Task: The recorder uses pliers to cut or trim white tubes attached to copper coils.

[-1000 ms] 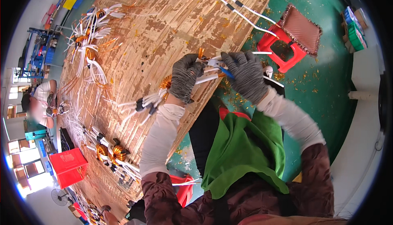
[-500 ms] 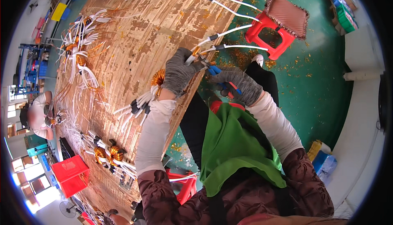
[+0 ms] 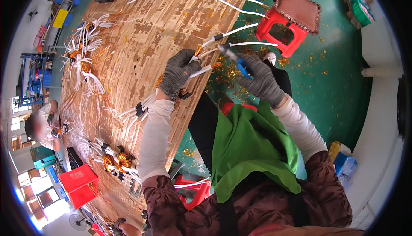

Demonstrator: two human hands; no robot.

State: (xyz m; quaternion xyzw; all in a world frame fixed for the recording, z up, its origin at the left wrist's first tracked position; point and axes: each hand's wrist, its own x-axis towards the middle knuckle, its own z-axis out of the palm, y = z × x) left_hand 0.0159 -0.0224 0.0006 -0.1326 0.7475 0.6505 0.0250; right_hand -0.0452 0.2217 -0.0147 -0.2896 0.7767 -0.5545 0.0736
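Observation:
At the table's edge my left hand (image 3: 179, 74), in a grey knit glove, is closed around white-sleeved wires (image 3: 199, 71) with bare copper ends. These come from a copper-wound ring coil (image 3: 159, 80), mostly hidden beneath the hand. More white leads with black sleeves (image 3: 141, 109) trail toward me from it. My right hand (image 3: 259, 80), gloved alike, is shut on pliers (image 3: 241, 66) with blue handles. Their metal head points up and left, close to the white leads beyond my left hand; whether the jaws touch a wire I cannot tell.
On the worn wooden table (image 3: 141, 51) lie other ring coils (image 3: 123, 161) and a wire bundle (image 3: 86, 66). A red stool (image 3: 281, 32) with a brown cushion stands on the green floor among copper scraps. Across the table, a person (image 3: 45, 126) works near a red bin (image 3: 79, 184).
My right hand and the pliers have moved right, and the pliers' head is now farther up and away from my left hand. My left hand has shifted slightly left, exposing copper wire ends.

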